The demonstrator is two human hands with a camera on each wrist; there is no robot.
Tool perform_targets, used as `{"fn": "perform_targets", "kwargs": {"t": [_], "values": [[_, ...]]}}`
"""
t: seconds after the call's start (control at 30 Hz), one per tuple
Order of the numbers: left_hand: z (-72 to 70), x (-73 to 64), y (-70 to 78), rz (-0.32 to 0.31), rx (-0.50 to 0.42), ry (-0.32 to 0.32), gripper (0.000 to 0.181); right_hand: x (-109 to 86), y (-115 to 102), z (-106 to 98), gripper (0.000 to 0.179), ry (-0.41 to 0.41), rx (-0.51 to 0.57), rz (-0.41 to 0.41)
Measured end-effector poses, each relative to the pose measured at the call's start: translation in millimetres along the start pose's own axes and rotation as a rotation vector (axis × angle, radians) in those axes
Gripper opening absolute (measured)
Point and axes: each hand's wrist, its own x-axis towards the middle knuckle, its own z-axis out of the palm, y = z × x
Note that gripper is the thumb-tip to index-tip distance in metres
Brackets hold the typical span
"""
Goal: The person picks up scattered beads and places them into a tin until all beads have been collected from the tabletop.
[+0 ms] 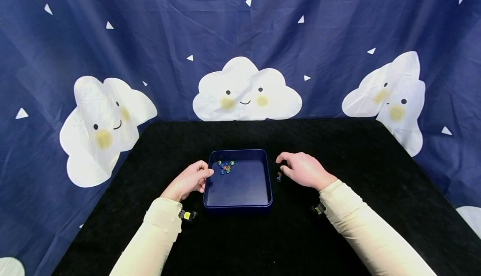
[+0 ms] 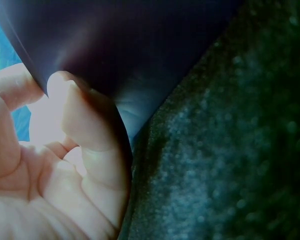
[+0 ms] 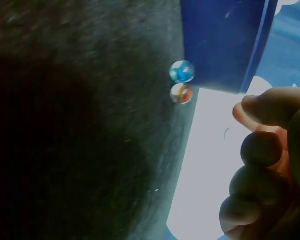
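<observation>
A dark blue square tray [image 1: 244, 189] with raised walls sits on the black cloth. Several glass marbles [image 1: 226, 168] cluster inside it toward the back left. My left hand [image 1: 188, 181] grips the tray's left wall, thumb over the rim and fingers outside; the left wrist view shows the dark tray wall [image 2: 135, 45] close against those fingers. Just outside the right wall lie two marbles, a bluish one [image 3: 182, 72] and an orange-and-clear one [image 3: 181, 93], side by side. Over them hovers my right hand [image 1: 305, 170], fingers loosely bent, thumb and forefinger apart, nothing held.
Black cloth [image 1: 240, 242] covers the table under everything. Behind it hangs a blue curtain [image 1: 158, 38] with white smiling clouds [image 1: 246, 90] and small triangles. Each wrist carries a small camera, such as the left wrist camera [image 1: 188, 215].
</observation>
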Motion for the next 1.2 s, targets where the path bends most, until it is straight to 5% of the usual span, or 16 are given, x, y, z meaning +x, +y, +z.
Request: {"fn": "perform_targets", "kwargs": {"t": [0.43,1.2], "values": [[-0.5,-0.4,-0.1,0.004,-0.001,0.000,0.023,-2.3,5.4,11.4,0.024,-0.170,-0.052,-0.001],[-0.5,-0.8,0.1,0.006,-0.006,-0.003,0.023,-3.7,5.2,14.9,0.015,-0.154,-0.046,-0.047]]}}
